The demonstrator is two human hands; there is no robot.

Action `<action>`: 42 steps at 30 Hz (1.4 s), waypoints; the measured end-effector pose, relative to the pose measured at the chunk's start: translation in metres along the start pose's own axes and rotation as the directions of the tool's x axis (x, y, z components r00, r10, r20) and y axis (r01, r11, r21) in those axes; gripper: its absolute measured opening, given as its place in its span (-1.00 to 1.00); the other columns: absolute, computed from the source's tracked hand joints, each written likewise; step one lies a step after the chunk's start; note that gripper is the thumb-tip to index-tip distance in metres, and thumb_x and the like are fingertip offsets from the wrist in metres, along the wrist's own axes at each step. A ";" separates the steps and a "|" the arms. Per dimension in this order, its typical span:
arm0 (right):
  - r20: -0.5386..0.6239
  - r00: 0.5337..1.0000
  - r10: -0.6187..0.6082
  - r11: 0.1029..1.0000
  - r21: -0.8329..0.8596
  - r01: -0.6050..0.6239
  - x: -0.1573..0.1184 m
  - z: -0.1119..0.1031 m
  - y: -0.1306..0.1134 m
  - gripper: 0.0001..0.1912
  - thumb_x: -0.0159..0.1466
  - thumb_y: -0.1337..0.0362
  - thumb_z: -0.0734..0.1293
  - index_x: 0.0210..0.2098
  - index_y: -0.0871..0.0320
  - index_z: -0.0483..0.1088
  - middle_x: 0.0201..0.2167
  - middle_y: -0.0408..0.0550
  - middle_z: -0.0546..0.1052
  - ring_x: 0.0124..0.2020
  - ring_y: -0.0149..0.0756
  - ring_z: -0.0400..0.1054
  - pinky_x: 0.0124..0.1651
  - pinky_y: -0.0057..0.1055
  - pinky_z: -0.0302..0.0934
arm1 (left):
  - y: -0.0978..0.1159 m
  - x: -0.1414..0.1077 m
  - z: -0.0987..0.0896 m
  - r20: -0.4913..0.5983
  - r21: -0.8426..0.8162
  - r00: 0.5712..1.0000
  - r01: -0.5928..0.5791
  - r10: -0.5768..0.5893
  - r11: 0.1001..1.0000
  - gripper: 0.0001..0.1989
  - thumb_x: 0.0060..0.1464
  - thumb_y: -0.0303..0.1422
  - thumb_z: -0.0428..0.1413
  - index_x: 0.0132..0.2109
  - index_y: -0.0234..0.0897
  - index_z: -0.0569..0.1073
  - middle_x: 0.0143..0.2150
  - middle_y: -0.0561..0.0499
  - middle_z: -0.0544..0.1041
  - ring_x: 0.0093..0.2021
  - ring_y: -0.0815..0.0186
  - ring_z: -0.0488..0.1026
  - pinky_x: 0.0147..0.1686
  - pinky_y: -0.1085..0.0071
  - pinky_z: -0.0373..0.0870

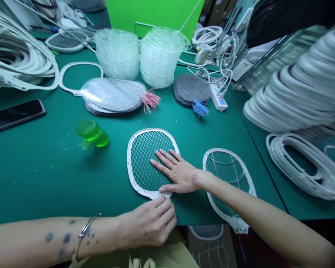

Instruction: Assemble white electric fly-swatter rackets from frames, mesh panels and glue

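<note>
A white racket frame (128,163) with a metal mesh lies near the table's front edge. My right hand (174,171) rests flat on the mesh, fingers spread, its thumb on the lower rim. At the frame's short neck, my left hand (153,219) is closed with its fingertips pinching the neck end; whether a wire is also between them is hidden. A second white frame with mesh (229,169) lies to the right, partly under my right forearm, its neck sticking out past the table edge.
A green translucent cylinder (92,133) and a phone (15,115) lie left. Behind are mesh sheets with red wires (114,95), dark mesh sheets with blue wires (191,89), clear ring stacks (117,54) and a power strip (218,97). White frames (298,85) are stacked right.
</note>
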State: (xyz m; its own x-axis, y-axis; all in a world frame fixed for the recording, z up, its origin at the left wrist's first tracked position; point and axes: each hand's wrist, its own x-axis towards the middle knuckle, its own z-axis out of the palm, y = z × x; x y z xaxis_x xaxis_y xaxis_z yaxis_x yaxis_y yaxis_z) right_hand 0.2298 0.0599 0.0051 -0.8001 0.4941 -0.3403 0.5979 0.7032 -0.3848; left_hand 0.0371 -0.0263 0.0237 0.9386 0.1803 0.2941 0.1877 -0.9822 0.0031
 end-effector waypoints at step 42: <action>0.053 0.998 0.016 1.000 -0.003 -0.016 0.003 0.001 0.001 0.15 0.16 -0.31 0.24 0.43 0.17 -0.40 0.42 0.12 -0.54 0.42 0.03 -0.69 0.35 0.03 -0.70 | 0.027 0.002 0.019 -0.186 -0.289 0.849 0.434 -0.494 0.853 -0.73 0.15 -0.54 -0.11 -0.34 -0.30 0.47 -0.47 -0.02 0.50 -0.48 0.30 0.47 -0.43 0.38 0.51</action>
State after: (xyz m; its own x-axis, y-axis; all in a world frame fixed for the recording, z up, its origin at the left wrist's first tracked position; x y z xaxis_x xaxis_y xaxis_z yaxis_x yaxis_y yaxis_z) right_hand 0.2282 0.0611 0.0031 -0.7869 0.4772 -0.3914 0.6101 0.6967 -0.3773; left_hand 0.0496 -0.0511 0.0066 0.6505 0.6290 0.4257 0.4834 -0.7752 0.4066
